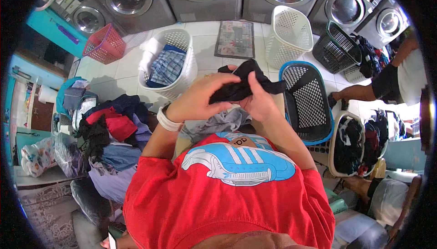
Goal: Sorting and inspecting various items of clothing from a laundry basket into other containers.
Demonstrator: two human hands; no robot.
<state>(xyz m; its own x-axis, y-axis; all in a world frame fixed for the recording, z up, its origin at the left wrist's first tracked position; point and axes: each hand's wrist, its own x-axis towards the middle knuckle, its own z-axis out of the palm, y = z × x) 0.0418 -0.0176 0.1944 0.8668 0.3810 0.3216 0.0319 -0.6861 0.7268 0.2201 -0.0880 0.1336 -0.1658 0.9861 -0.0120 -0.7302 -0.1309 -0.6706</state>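
A bunched black cloth garment is held up in front of my chest between both hands. My left hand, with a white band at the wrist, grips its left side, fingers over the top and thumb below. On the garment's right side, my right hand holds it with the thumb raised against the cloth. Grey clothing lies under my hands, close to my body. Folded plaid cloth and white cloth sit in a white laundry basket beyond my left hand.
A black basket with a blue rim stands close on the right. Piled clothes lie at left. Front-loading machines line the back, with a pale basket, a dark basket and a red one before them. A person is at right.
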